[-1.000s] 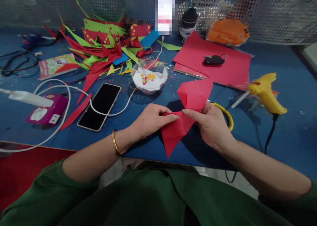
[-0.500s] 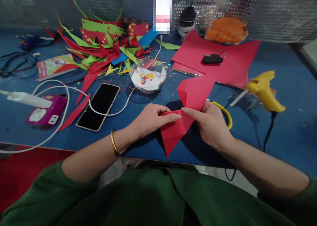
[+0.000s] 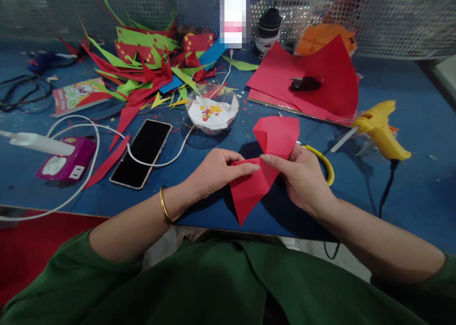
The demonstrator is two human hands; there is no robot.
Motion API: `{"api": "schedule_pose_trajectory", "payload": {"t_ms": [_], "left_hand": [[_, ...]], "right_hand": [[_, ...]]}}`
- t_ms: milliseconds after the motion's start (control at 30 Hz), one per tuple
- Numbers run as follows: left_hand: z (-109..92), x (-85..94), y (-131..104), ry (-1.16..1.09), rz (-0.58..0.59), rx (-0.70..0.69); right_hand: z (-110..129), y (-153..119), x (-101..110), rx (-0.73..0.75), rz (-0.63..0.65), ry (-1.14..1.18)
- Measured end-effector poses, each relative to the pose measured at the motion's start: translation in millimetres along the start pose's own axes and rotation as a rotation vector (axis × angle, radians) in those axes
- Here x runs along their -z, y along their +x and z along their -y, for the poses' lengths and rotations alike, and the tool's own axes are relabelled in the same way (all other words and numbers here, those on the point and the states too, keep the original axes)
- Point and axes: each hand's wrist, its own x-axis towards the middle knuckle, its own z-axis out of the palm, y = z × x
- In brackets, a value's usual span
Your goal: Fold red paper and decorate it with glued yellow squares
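Note:
A folded red paper (image 3: 252, 180) is held between both hands above the table's front edge, one pointed end hanging down and a wider end up. My left hand (image 3: 223, 170) pinches its left side, thumb lying on top. On the right side, my right hand (image 3: 302, 173) grips the paper with its thumb across the crease; its other fingers are partly hidden behind. Yellow-handled scissors (image 3: 326, 166) lie just right of my right hand, mostly covered by it. Beyond are red sheets (image 3: 270, 73) with a black key fob (image 3: 305, 83) on them.
A clear bowl (image 3: 213, 125) with paper bits stands ahead, a phone (image 3: 142, 154) and purple power strip (image 3: 69, 158) at left. Cut scraps (image 3: 142, 73) pile behind. A yellow glue gun (image 3: 383, 130) lies right; white cable crosses the left side.
The upper right corner of the held paper has drawn in and looks rounder. Behind, the right part of the large red sheet has curled upward. Both hands have barely moved.

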Motion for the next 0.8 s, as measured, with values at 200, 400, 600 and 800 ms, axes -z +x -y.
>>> {"api": "schedule_pose_trajectory", "payload": {"t_ms": [200, 400, 600, 800], "left_hand": [[1.0, -0.2, 0.6, 0.027, -0.007, 0.021], [0.2, -0.6, 0.1, -0.011, 0.003, 0.016], [0.0, 0.3, 0.4, 0.009, -0.002, 0.004], [-1.1, -1.7, 0.8, -0.001, -0.017, 0.040]], "right_hand": [[0.8, -1.4, -0.8, -0.007, -0.004, -0.030], [-0.3, -0.4, -0.3, -0.004, 0.007, -0.017], [0.0, -0.9, -0.2, -0.005, 0.000, 0.014], [0.9, -1.5, -1.0, -0.009, -0.003, -0.032]]}}
